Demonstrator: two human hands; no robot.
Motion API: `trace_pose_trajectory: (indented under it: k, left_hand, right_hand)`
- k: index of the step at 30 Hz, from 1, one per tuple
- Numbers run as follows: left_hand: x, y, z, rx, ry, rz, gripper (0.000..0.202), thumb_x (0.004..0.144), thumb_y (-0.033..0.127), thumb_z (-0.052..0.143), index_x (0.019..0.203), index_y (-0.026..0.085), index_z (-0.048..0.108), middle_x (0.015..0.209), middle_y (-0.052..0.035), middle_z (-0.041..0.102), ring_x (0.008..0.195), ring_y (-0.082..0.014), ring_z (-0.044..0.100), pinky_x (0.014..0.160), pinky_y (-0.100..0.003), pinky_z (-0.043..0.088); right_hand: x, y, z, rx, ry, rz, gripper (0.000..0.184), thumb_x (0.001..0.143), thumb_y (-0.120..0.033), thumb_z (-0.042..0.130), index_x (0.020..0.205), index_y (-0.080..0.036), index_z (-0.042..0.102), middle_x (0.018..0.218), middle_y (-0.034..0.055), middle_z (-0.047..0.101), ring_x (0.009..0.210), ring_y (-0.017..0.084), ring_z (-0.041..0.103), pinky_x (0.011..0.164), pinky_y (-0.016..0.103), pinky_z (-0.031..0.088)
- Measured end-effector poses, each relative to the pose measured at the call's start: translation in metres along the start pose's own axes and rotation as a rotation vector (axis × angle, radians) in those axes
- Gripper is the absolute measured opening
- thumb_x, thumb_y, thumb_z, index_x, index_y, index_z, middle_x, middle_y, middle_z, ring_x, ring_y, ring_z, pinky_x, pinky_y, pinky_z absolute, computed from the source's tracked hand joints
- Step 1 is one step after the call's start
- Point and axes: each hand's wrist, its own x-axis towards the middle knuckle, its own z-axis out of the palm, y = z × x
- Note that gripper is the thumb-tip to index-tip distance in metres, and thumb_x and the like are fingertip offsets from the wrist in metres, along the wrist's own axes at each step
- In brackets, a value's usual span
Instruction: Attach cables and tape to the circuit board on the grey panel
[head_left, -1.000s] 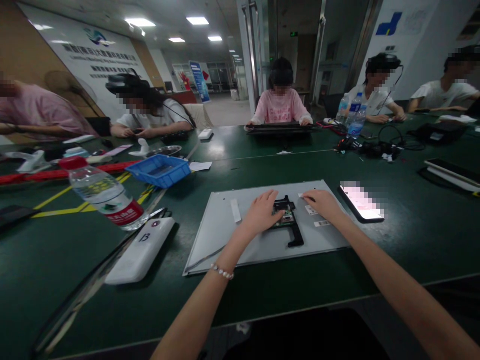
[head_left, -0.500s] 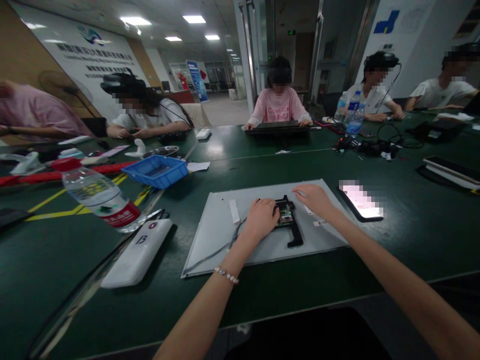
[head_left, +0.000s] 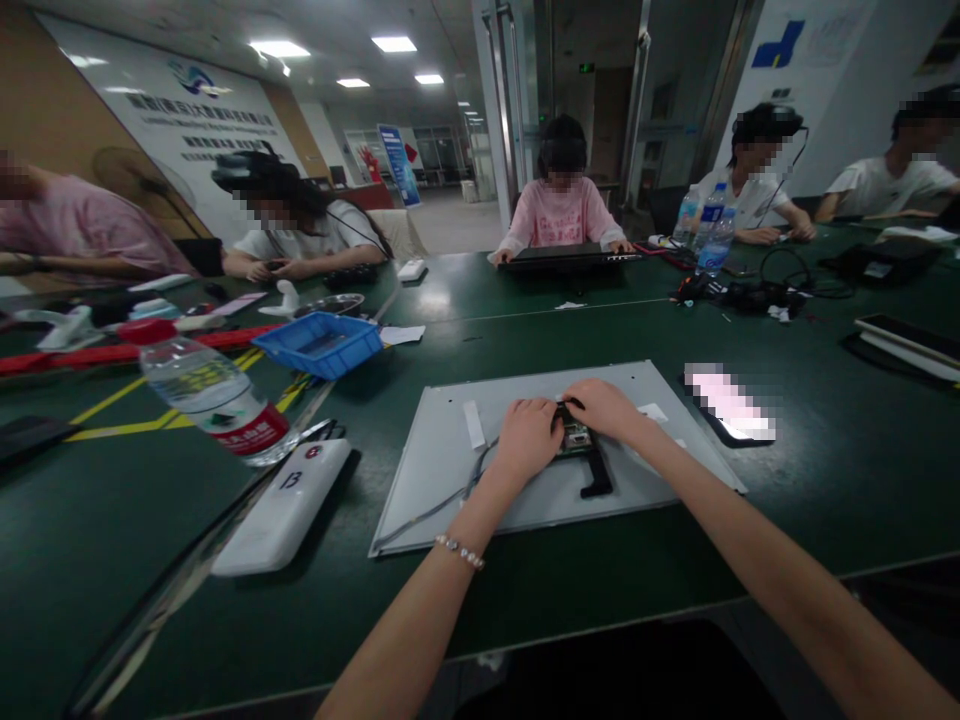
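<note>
Board (head_left: 576, 438), small and green, lying in a black bracket (head_left: 598, 478) near the middle of a grey panel (head_left: 435, 470), flat on the green table (head_left: 825, 470). Left hand (head_left: 529, 435) curled at 9 o'clock of the board, fingers bent down onto its edge. Right hand (head_left: 604, 408) curled over 12 o'clock, fingertips hidden at the bracket top. Real grip on something, or only pressing: impossible to tell for either hand. Thin cable (head_left: 442, 503) running from under the left hand toward 8 o'clock across the panel.

Probably best to work with fingertips on the board edges only, not on the chips, and to press evenly from both sides, to avoid tilting it in the bracket. Better to leave the cable slack, with no pulling by the wire itself. Good also to rest both wrists on the panel, for small and steady force.

Around: phone (head_left: 731, 405) at 3 o'clock, just beside the panel; white power bank (head_left: 281, 505) and bottle (head_left: 214, 395) at 9 o'clock; blue tray (head_left: 319, 343) at 10 o'clock; other persons seated at 12 o'clock, well apart
</note>
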Motion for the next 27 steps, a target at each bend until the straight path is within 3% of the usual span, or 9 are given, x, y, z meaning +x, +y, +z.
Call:
trace_pose_trajectory:
  k: [11,16,27]
  left_hand:
    - [0.001,-0.001,0.002,-0.011,0.009,0.001,0.025,0.089,0.024,0.040,0.106,0.016,0.057,0.100,-0.0081,0.063,0.096,-0.0221,0.056,0.090,-0.037,0.037]
    - [0.000,-0.001,0.002,-0.006,0.008,-0.006,0.024,0.089,0.024,0.040,0.105,0.016,0.058,0.101,-0.0083,0.062,0.094,-0.0221,0.056,0.090,-0.038,0.037]
    - [0.001,-0.001,0.002,-0.003,0.016,-0.002,0.025,0.089,0.024,0.040,0.105,0.016,0.057,0.100,-0.0080,0.062,0.093,-0.0218,0.056,0.089,-0.037,0.037]
  right_hand:
    - [-0.003,0.000,0.006,0.073,0.079,0.001,0.019,0.088,-0.016,0.046,0.095,-0.015,0.063,0.094,0.0089,0.067,0.092,0.018,0.059,0.084,0.026,0.040]
    - [-0.003,0.004,0.009,0.106,0.127,-0.024,0.022,0.085,-0.017,0.049,0.104,-0.014,0.062,0.100,0.0096,0.066,0.097,0.019,0.058,0.087,0.027,0.040]
    - [-0.001,0.000,0.008,0.072,0.141,0.019,0.018,0.085,-0.014,0.048,0.094,-0.015,0.064,0.093,0.0079,0.068,0.091,0.018,0.060,0.083,0.026,0.040]
